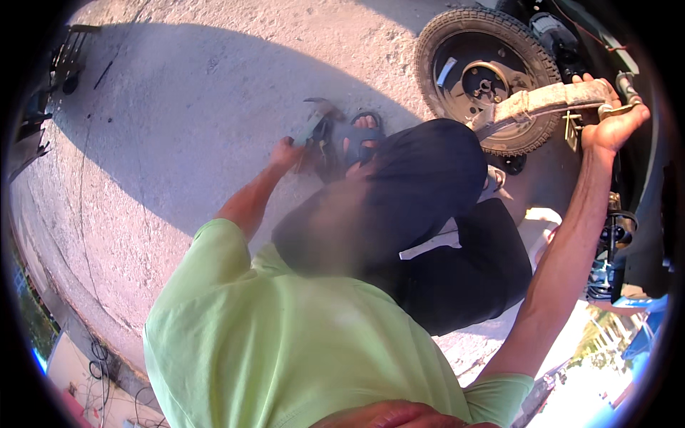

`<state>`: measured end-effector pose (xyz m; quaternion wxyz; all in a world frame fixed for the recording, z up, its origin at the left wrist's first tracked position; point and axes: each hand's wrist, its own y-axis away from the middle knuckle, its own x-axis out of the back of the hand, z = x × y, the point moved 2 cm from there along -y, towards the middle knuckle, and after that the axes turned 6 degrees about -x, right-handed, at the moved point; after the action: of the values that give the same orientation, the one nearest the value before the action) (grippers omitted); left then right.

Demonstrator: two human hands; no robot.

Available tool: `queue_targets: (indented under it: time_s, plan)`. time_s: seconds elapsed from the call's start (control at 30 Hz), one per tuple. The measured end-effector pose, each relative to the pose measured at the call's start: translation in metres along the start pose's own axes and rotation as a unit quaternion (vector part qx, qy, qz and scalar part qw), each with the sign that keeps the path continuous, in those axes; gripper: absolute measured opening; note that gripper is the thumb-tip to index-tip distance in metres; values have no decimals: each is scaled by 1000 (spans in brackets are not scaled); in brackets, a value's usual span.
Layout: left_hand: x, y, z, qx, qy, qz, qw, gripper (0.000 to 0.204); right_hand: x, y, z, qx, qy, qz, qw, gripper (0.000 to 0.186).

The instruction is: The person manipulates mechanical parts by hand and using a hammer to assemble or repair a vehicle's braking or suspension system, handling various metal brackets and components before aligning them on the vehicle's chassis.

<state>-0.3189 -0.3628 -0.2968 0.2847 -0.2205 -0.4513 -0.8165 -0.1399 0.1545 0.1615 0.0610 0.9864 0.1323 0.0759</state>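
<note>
At the far right, my right hand is closed round the end of a dusty, curved metal arm. This arm reaches across the lower part of a wheel with a treaded tyre and a black rim. A thin metal piece lies against the palm. My left hand is lower and to the left, beside my sandalled foot. Its fingers are closed on a grey, blurred object with a curved metal piece at its top, and its exact kind is hard to make out.
Dark vehicle parts and cables crowd the right edge. My bent knees are between my arms. Rough concrete ground spreads to the left, partly shaded. A slatted metal thing stands at the far left, and loose cables lie at the lower left.
</note>
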Motion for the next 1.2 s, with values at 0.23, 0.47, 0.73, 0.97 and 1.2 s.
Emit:
queue_targets:
  time_s: [0.23,0.47,0.73,0.97,1.2]
  plan:
    - [18,-23,-61,54,190,55,979,36,8,-11,6,-8,-29,-72,997,91]
    - [38,-11,-64,79,-1,8,997,48,-12,11,-2,60,-95,-62,992,79]
    - [17,-12,-77,-34,-98,80,991,52,-7,2,4,78,-76,-102,989,80]
    - [-18,-24,-92,-61,198,-66,976,43,-8,8,-2,76,-78,-80,991,77]
    - [-58,-10,-71,-150,57,-155,975,39,-6,-3,5,77,-103,-81,988,76]
